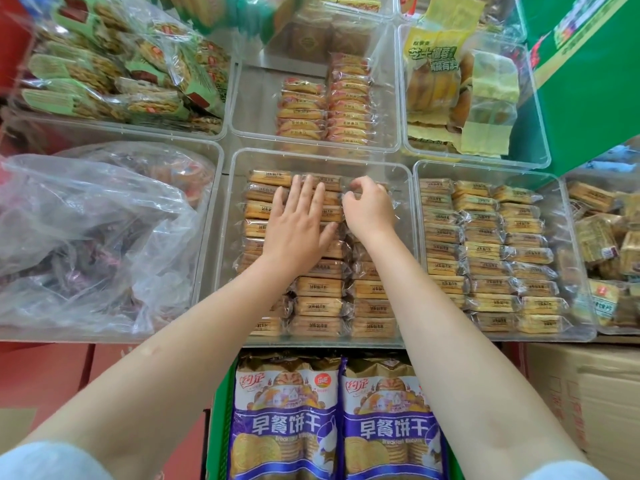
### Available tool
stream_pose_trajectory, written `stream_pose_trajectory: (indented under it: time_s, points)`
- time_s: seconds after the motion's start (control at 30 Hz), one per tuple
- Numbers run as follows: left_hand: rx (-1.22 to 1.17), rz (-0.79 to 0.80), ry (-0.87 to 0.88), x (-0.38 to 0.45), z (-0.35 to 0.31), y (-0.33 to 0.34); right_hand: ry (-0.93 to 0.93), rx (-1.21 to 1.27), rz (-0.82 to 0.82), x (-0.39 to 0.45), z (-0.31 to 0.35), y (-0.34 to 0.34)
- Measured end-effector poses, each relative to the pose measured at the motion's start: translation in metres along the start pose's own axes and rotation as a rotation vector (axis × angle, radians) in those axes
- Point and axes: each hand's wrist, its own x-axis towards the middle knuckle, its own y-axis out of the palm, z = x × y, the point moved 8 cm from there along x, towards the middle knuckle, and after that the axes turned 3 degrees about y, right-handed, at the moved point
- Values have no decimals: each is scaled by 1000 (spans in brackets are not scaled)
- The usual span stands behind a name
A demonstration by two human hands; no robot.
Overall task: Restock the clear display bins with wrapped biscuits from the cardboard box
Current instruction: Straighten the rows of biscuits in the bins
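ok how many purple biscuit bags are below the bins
2, side by side under the centre bin: the left purple bag and the right purple bag. More may be hidden beneath.

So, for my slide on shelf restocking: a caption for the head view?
Left hand flat on wrapped biscuits in the clear bin, right hand pinching one packet.

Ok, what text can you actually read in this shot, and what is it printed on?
"早餐饼干": on each of the two purple biscuit bags at the bottom.
"Breakfast Biscuits", small, beneath it: partly blurred.
Red logo on those bags: unclear.
Green lettering on the yellow packs: too blurred.
Printing on the wrapped biscuits in the clear bins: too small.
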Motion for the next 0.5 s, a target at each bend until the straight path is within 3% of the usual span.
stream_pose_trajectory:
  time_s: [0.5]
  points:
    - [-3,-1,-5,3,3,6,-33,-189,178,-1,3,14]
